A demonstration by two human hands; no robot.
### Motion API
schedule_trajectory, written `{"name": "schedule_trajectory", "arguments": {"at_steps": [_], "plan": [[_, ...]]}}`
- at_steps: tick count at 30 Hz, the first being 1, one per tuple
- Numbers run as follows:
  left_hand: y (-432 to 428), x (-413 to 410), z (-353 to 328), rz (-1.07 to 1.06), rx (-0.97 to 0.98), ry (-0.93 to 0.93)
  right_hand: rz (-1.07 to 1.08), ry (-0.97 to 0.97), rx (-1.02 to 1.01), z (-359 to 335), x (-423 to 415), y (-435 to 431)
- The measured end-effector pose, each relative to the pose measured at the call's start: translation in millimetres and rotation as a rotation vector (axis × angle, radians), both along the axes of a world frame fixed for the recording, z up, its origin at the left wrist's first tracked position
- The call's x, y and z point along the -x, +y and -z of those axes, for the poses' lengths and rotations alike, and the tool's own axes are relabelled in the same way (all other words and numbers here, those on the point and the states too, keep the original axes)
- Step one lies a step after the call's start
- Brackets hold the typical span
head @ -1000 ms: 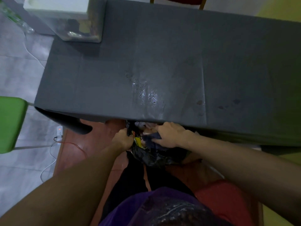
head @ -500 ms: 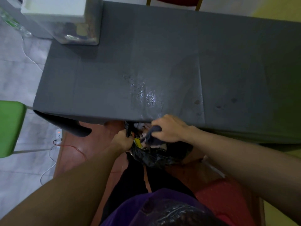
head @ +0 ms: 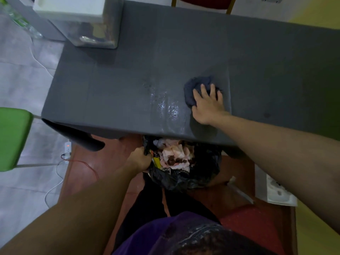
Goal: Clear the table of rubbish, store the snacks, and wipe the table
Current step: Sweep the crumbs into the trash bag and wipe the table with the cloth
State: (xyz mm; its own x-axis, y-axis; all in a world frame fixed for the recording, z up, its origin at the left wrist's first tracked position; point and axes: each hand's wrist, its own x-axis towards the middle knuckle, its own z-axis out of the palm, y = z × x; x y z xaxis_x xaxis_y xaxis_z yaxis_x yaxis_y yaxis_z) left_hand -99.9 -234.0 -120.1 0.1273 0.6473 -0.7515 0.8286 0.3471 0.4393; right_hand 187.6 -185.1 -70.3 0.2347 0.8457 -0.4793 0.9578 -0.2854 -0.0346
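Table (head: 128, 70), covered in grey, fills most of the head view. A wet patch (head: 165, 107) glistens close to its near edge, about midway along. Just right of that patch lies a dark crumpled rag (head: 191, 89), and the right hand (head: 207, 105) rests on top of it with fingers straight and spread, pressing it flat to the surface rather than curling round it.

Below the near edge, a black rubbish bag (head: 184, 179) hangs open, partly tucked under the table. The left hand (head: 139, 159) grips its left rim with the fingers curled tight around the plastic. Inside the bag sit crumpled pale tissues (head: 176, 153) and a scrap of yellow wrapper.

At the table's far left corner stands a clear storage box (head: 88, 21) with a white lid. A green chair (head: 12, 137) shows at the left, and a power strip (head: 67, 147) lies on the floor.
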Motion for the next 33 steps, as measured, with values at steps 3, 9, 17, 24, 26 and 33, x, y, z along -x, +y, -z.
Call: {"name": "schedule_trajectory", "arguments": {"at_steps": [3, 9, 17, 24, 26, 33], "plan": [[-4, 3, -1, -0.004, 0.005, -0.005, -0.133, 0.012, -0.396, -3, 11, -15], [-16, 12, -4, -0.015, -0.008, 0.009, -0.401, 0.502, -0.322, -1, 45, -63], [-33, 36, -10, -0.027, 0.012, 0.010, -0.418, 0.175, 0.016, 43, 57, -127], [-46, 81, -11, -0.059, 0.007, 0.001, -0.194, -0.088, 0.088, 54, 74, -164], [-52, 94, -12, -0.079, 0.004, -0.008, -0.086, 0.082, 0.118, 61, 83, -165], [-63, 144, -21, -0.111, -0.067, 0.015, 0.068, 0.345, 0.012, 55, 130, -154]]}}
